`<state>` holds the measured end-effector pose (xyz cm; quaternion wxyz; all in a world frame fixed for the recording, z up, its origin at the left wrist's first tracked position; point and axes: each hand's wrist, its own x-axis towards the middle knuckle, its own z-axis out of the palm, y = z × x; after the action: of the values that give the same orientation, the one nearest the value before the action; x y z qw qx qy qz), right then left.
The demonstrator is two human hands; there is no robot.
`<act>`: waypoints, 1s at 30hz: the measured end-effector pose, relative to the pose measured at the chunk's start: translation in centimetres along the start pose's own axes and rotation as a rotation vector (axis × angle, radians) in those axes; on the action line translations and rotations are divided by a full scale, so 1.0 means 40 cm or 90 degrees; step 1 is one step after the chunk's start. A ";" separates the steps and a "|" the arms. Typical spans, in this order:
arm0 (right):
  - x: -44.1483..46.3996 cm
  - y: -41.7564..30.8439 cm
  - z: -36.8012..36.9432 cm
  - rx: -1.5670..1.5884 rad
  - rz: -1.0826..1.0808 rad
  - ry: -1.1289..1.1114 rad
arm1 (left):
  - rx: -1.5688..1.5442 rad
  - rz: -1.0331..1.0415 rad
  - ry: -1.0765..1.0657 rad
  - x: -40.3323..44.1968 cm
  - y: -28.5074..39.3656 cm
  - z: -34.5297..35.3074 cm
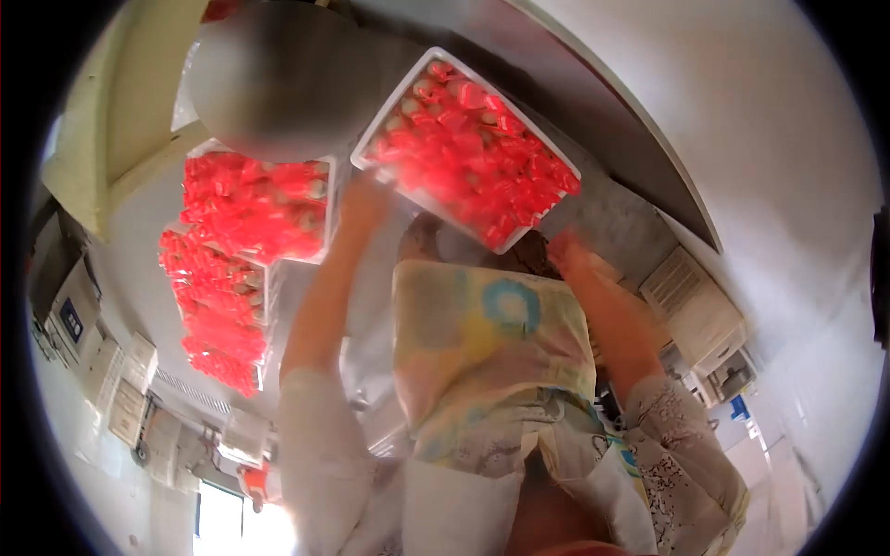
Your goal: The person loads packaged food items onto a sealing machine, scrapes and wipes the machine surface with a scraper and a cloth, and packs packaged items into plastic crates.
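Observation:
A white tray (399,105) filled with red-wrapped items (464,148) lies at a slant at the upper middle, its near part blurred. My left hand (366,199) is at the tray's left corner, smeared by motion; its fingers cannot be made out. Close to the tray's lower right edge is my right hand (570,252), also blurred, and whether it touches the tray is unclear. Two more trays of similar red items, an upper one (331,199) and a lower one (269,306), stand to the left of my left forearm.
A large blurred round grey object (278,79) hangs over the upper left. A grey work surface (139,296) runs beneath the trays. Pale crates (695,292) are stacked at the right. More containers and equipment (125,408) stand at the lower left.

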<state>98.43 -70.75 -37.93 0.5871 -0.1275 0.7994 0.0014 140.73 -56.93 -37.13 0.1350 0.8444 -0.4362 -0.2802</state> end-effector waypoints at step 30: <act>0.363 0.095 0.073 0.353 -0.067 -0.227 | -0.290 -0.393 -0.151 0.382 -0.044 0.145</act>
<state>96.35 -69.56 -53.05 0.7292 -0.0016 0.6465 -0.2241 145.54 -68.23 -48.07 0.1770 0.8459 -0.1015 -0.4928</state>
